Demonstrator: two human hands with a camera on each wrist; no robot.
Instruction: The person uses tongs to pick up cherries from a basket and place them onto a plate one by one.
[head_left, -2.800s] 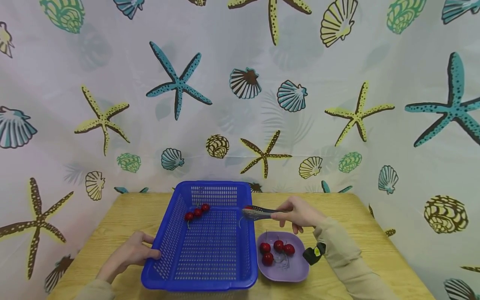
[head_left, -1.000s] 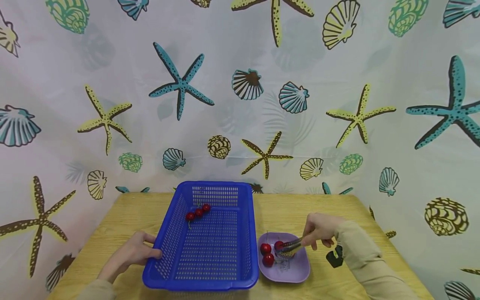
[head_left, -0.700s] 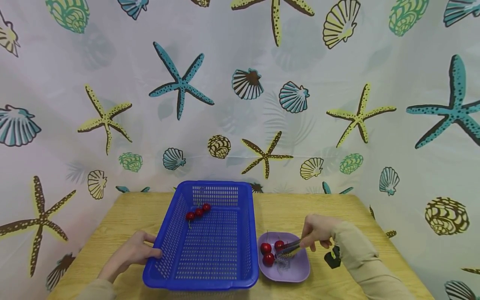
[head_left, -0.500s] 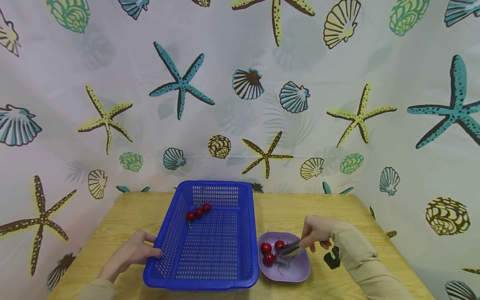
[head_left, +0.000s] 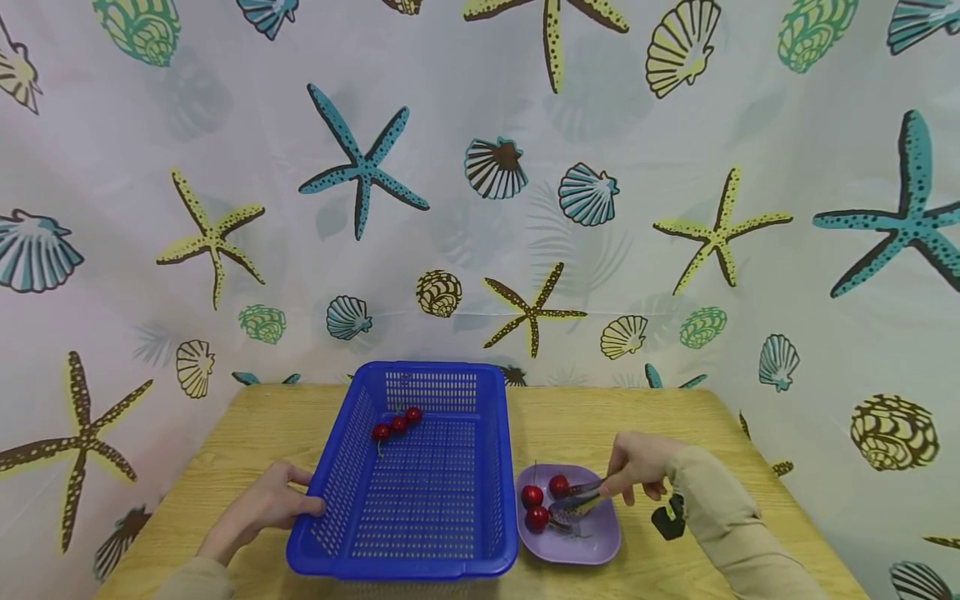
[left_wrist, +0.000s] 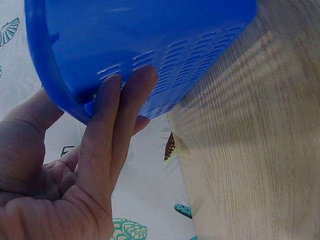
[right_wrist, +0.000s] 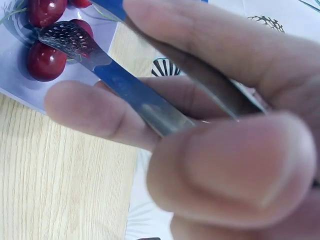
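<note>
In the head view my left hand (head_left: 273,497) holds the left rim of a blue plastic basket (head_left: 401,568). The left wrist view shows two fingers laid along the slotted wall of the basket (left_wrist: 165,55). My right hand (head_left: 637,467) pinches metal tongs (head_left: 579,502) between thumb and fingers, their perforated tips low over a lilac plate (head_left: 570,557). Several red cherries lie on this plate, among them a front cherry (head_left: 537,519). Up close, one tong tip (right_wrist: 67,39) overlaps the cherries (right_wrist: 46,61). Three cherries (head_left: 398,424) sit at the back left inside the basket.
Basket and plate stand side by side on a wooden table (head_left: 637,408). A white curtain (head_left: 465,233) printed with starfish and shells hangs behind and at both sides. A black strap piece (head_left: 669,517) hangs by my right wrist.
From the basket's right rim, where something red showed in the tongs, my right hand has come down to the plate. The tong arms have just spread slightly. My left hand keeps its hold.
</note>
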